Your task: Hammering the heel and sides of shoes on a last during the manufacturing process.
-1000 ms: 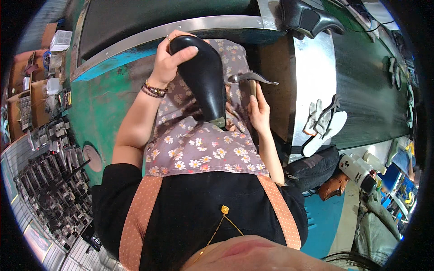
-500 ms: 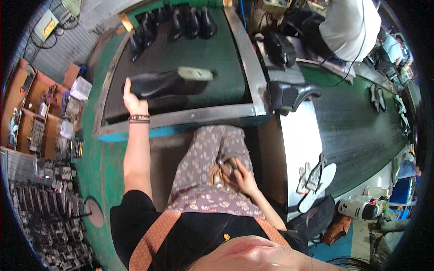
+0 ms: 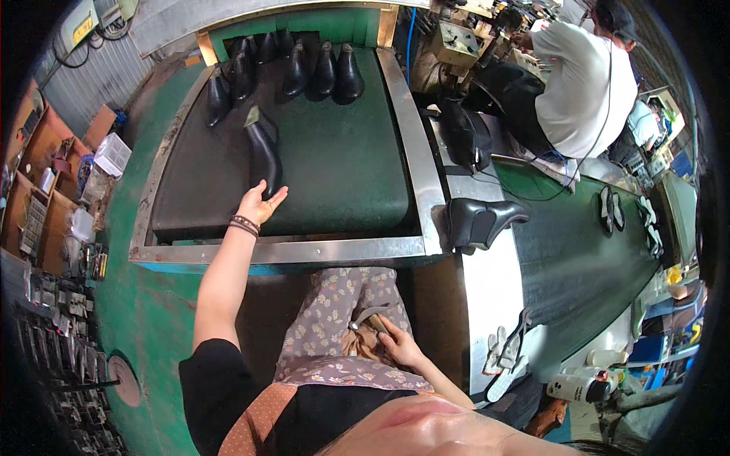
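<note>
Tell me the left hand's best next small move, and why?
Probably ease the left hand back from the shoe: the hand looks open, not wrapped around it, and the shoe seems to rest on the belt already.

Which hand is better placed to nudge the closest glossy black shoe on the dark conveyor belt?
Probably the left hand: it is open at the near end of that shoe; the right hand grips a wooden-handled metal tool over the grey flowered apron.
</note>
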A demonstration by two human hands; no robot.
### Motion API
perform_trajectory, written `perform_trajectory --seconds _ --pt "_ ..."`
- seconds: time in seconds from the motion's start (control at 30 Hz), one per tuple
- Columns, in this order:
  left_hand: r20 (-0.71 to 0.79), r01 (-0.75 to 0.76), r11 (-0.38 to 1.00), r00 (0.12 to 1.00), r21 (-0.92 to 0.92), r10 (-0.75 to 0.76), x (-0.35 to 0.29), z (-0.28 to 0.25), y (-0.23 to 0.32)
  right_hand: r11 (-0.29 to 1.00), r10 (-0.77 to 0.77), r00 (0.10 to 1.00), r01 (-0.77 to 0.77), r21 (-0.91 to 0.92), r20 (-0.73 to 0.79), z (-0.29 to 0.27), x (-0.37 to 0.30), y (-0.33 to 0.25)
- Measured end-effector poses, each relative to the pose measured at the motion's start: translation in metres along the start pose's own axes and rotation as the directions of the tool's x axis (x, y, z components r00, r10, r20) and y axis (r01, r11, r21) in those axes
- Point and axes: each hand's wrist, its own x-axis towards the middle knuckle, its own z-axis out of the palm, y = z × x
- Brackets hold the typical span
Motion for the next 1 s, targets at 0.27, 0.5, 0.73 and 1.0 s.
perform_trajectory --seconds 0.27,0.5,0.73,1.0 --pt "-0.053 -0.256 0.96 0.963 0.113 0.263 0.118 0.013 0.021 0.961 0.177 0.969 -0.209 0.184 0.173 -0.007 0.016 -0.012" --pt "-0.035 -0.538 0.84 0.84 0.077 0.541 0.217 0.065 0.031 0.797 0.394 0.838 -0.516 0.313 0.379 -0.022 0.024 -0.023" --pt "0.116 -0.812 0.581 0.583 0.056 0.804 0.325 0.063 0.089 0.863 0.179 0.901 -0.337 0.376 0.396 -0.014 0.035 -0.006" --pt "0.311 -0.791 0.001 0.241 0.612 0.919 0.307 0.128 0.074 0.666 0.32 0.804 -0.568 0.484 0.501 -0.016 0.035 -0.007"
